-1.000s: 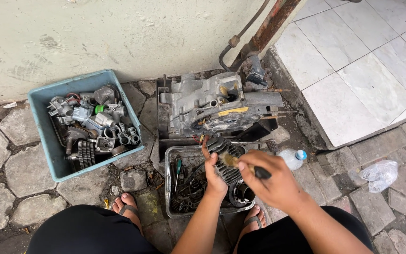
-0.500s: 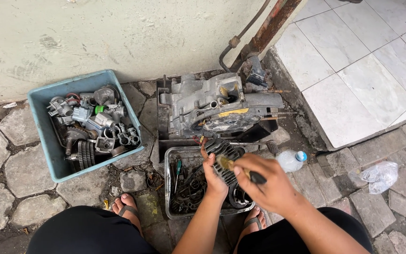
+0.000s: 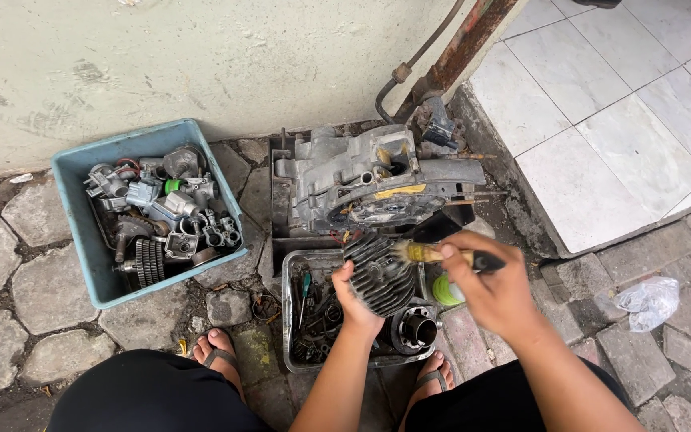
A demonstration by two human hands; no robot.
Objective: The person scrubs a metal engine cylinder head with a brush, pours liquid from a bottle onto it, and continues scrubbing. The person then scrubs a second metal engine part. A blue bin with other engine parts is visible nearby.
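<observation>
Head view: the left hand [image 3: 355, 300] wraps around the lower side of a dark finned engine cylinder [image 3: 379, 272], fingers curled onto the fins, and holds it tilted above a shallow metal tray [image 3: 289, 312]. The right hand [image 3: 493, 288] is closed around the black handle of a paintbrush [image 3: 441, 256]; the brush lies roughly level, and its pale bristles touch the upper right edge of the cylinder. The tray sits on the stone paving between the person's sandalled feet and holds small dark parts, a green-handled screwdriver [image 3: 304, 286] and a round metal part with a bore [image 3: 417, 328] just beside the cylinder. A green lid [image 3: 445, 290] shows under the right hand. Behind the tray, against the wall, stands a grey engine crankcase [image 3: 369, 180] with a yellow strip across it. To the left, well apart from the hands, a blue plastic tub [image 3: 89, 264] is filled with grey metal engine parts. A crumpled clear plastic bag [image 3: 645, 298] lies on the paving at the right.
</observation>
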